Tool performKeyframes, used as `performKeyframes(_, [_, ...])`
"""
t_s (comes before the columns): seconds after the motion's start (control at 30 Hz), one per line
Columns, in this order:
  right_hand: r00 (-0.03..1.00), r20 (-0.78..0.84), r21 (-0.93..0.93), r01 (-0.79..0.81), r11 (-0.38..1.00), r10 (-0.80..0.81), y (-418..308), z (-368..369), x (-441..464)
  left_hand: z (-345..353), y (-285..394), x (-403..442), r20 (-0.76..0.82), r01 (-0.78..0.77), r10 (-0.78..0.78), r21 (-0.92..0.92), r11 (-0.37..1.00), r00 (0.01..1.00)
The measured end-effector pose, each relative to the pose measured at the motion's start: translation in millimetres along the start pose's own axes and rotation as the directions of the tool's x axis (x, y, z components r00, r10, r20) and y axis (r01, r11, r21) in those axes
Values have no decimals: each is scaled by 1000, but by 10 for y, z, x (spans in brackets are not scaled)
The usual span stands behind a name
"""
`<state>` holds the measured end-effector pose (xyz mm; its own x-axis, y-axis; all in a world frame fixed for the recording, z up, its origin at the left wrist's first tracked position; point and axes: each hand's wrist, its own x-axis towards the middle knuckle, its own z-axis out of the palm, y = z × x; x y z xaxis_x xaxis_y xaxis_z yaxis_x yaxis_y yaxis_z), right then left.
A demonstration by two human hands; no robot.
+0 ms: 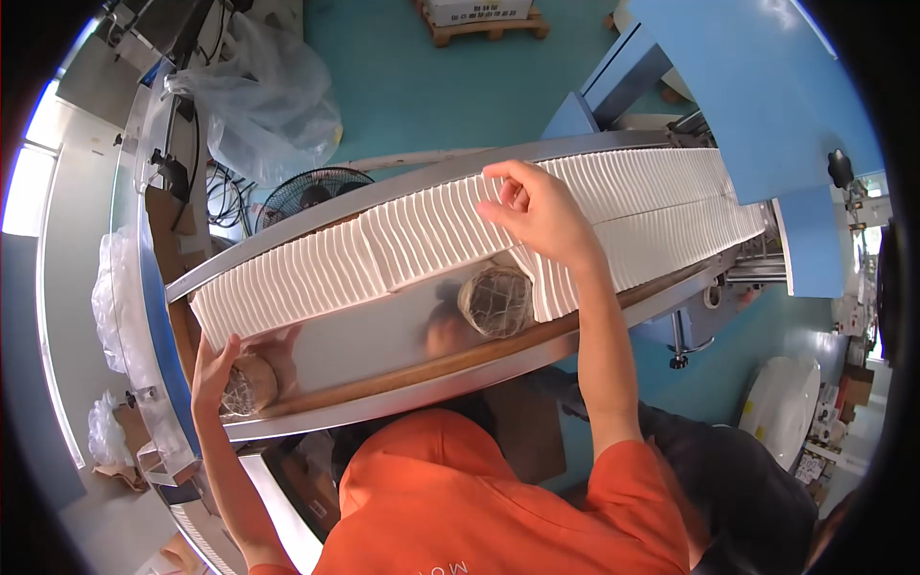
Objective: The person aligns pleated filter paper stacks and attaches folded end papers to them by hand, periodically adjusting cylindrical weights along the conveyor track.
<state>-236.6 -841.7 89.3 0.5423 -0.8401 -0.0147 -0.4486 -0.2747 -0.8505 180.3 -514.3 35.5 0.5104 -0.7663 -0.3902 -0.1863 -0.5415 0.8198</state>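
Observation:
Rows of thin white folded pieces stand packed side by side along a shiny metal tray. My left hand is at the tray's left end, fingers apart, touching the end of the white row and beside a round wrapped object. Above the middle of the rows is my right hand, its fingers curled with thumb and index finger apart; nothing shows between them. A second round wrapped object rests against the end of the nearer white row.
A blue machine stands at the right end of the tray. Beyond the tray are a black fan, clear plastic bags and a box on a pallet. A person in dark clothing is at the lower right.

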Motion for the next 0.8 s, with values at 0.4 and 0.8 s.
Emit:
performKeyframes(0.4, [986, -165, -54, -20, 998, 11, 81, -48, -130, -11, 8, -6, -24, 6, -6, -2, 1000, 1000])
performKeyframes(0.8, [986, 112, -200, 145, 969, -125, 204, 122, 424, 70, 61, -40, -90, -12, 14, 26, 1000, 996])
